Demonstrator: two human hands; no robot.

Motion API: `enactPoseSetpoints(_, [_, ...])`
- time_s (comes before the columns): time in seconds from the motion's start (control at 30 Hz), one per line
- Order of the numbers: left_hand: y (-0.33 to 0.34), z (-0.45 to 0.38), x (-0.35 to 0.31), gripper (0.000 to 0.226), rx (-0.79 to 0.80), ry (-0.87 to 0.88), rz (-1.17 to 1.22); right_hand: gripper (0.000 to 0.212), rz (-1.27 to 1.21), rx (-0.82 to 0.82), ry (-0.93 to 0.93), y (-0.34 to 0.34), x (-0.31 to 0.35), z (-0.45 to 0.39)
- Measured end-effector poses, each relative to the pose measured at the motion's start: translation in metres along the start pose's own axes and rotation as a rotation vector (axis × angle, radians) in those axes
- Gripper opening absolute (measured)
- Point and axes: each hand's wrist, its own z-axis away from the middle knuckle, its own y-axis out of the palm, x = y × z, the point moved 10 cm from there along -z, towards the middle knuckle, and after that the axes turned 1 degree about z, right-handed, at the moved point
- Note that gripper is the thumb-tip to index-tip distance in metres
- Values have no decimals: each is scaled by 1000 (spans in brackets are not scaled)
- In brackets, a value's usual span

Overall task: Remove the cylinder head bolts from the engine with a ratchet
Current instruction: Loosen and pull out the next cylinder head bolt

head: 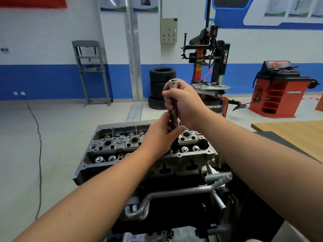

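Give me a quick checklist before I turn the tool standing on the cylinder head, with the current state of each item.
1. Right hand wrapped round the upper tool shaft: ok.
2. Left hand steadying the lower part of the tool: ok.
3. Tool roughly upright over the cylinder head: ok.
4. Socket seated on a bolt: cannot tell, the left hand hides the lower end.
5. Ratchet handle fitted to the open top end: not ok, none shows there.
6. Room around the tool above the head: ok, nothing stands close beside it.

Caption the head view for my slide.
Both hands, right and left, hold an upright ratchet over the engine.
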Motion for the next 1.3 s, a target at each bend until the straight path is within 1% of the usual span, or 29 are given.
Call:
enactPoseSetpoints(0.03, [0,0,1,23,-19,0,18,11,-12,13,2,2,0,-1])
enactPoseSetpoints(0.13, [2,3,8,19,-28,-18,68,40,-2,4,49,6,-5,-3])
enactPoseSetpoints(0.2, [5,5,12,17,19,-29,118,47,-45,-20,74,8,-8,-4])
enactPoseSetpoints(0.27, [9,7,13,16,68,-18,197,46,-108,-26,92,9,-10,-4])
enactPoseSetpoints(0.37, [10,9,12,18,85,-10,258,45,-165,-18,141,7,-14,-5])
enactPoseSetpoints(0.5, [8,10,14,23,69,-21,205,40,-190,94,245,12,-17,1])
enactPoseSetpoints(0.57, [7,10,14,16,56,-13,176,38,-136,113,289,12,-15,4])
enactPoseSetpoints(0.6, [7,10,14,10,52,-10,172,37,-101,79,307,8,-13,4])
enactPoseSetpoints(0.67, [7,9,12,6,47,-1,137,30,-57,-55,307,-1,-9,7])
enactPoseSetpoints(0.73, [7,10,8,6,53,14,97,25,-9,-213,234,-8,-5,11])
enactPoseSetpoints(0.77, [7,11,6,6,54,22,95,26,39,-280,177,-11,-3,13])
enactPoseSetpoints(0.83, [6,12,1,8,51,40,107,31,104,-367,66,-13,2,15])
enactPoseSetpoints(0.87, [6,12,0,9,46,41,116,32,115,-382,43,-13,3,13])
enactPoseSetpoints(1.03, [5,11,5,5,42,8,146,30,47,-285,147,-6,-4,2])
enactPoseSetpoints(1.13, [5,10,6,2,32,3,160,31,29,-227,147,-4,-6,0])
enactPoseSetpoints(1.3, [4,9,9,7,1,-18,138,32,-15,-157,162,0,-7,-2])
